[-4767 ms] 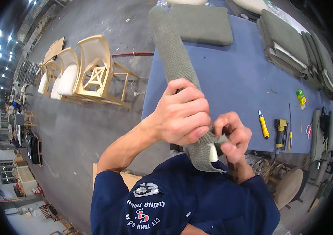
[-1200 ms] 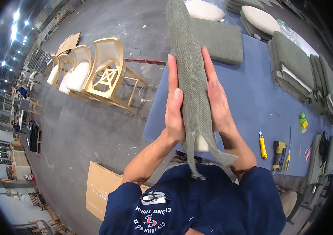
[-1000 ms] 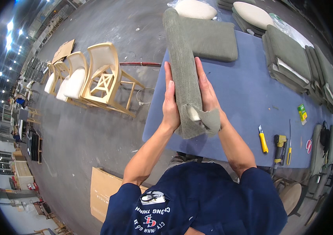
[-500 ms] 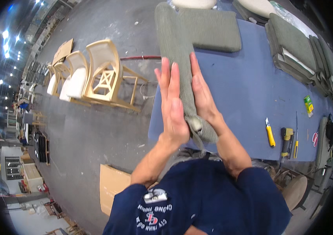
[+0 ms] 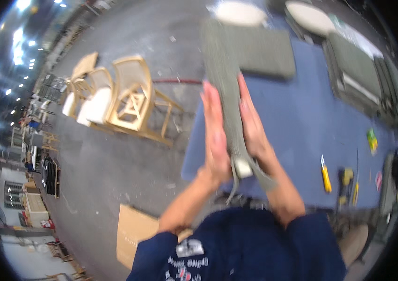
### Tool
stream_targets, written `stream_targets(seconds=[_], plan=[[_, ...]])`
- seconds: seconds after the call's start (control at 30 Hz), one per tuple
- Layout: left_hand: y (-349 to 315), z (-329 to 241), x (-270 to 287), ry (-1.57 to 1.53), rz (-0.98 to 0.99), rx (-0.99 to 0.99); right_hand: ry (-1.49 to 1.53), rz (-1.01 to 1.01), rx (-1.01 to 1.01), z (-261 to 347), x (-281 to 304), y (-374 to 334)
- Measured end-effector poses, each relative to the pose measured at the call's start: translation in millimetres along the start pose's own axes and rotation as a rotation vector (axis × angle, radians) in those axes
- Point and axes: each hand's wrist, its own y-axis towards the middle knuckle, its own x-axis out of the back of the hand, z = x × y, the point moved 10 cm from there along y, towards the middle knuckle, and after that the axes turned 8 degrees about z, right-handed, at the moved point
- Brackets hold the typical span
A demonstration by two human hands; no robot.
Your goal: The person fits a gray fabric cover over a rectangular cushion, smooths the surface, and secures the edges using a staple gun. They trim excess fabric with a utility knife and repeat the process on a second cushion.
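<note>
A long grey-green fabric-covered cushion point(image 5: 229, 89) stretches away from me, pressed between my two palms. My left hand point(image 5: 216, 145) lies along its left side with the fingers straight. Along the right side, my right hand point(image 5: 255, 129) is also flat, fingers pointing forward. At the near end the cover gapes, and pale foam point(image 5: 243, 168) shows inside it. Loose fabric ends hang there, one point(image 5: 265, 180) draping over my right wrist. The picture is somewhat blurred by motion.
The blue table point(image 5: 297, 126) carries a flat green cushion point(image 5: 266, 51), stacked covers point(image 5: 353, 70), pale round seats point(image 5: 241, 13), a yellow cutter point(image 5: 325, 175), a power tool point(image 5: 345, 185) and a green-yellow box point(image 5: 372, 140). Wooden chairs point(image 5: 131, 100) stand left; cardboard point(image 5: 131, 229) lies on the floor.
The cushion has turned between my palms, showing a narrower face. Its near end now opens toward me, with pale foam and dangling fabric more exposed. The whole view has shifted slightly.
</note>
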Motion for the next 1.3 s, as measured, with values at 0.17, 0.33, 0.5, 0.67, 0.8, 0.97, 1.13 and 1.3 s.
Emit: stream_targets(seconds=[0.17, 0.33, 0.5, 0.67, 0.8, 0.97, 1.13, 1.3], plan=[[51.6, 5.8, 3.7, -0.177, 0.054, -0.085, 0.114, -0.086, 0.078, -5.4, 29.7, 44.1], [54.5, -6.9, 13.2, -0.463, -0.001, -0.029, 0.015, -0.251, 0.257, 74.4, 61.8, 40.0], [74.7, -0.2, 2.0, 0.011, 0.01, -0.051, 0.094, -0.208, 0.12, 6.8, 26.1, 48.3], [66.5, 7.1, 28.4, -0.084, 0.015, -0.081, 0.049, -0.054, 0.135, 5.0, 6.5, 34.0], [52.7, 4.6, 23.1, -0.499, -0.012, -0.01, 0.08, 0.021, 0.107, 2.1, 9.3, 31.3], [73.6, 54.4, 22.6, -0.781, -0.093, 0.123, 0.176, -0.04, -0.003, 0.8, 39.5, 40.4], [108.1, 82.0, -1.8, -0.722, -0.005, 0.182, 0.18, -0.14, -0.023, 7.8, 69.0, 67.2], [130.0, 82.5, 11.2, -0.685, 0.083, 0.051, 0.032, -0.113, 0.055, 27.6, 99.1, 105.4]])
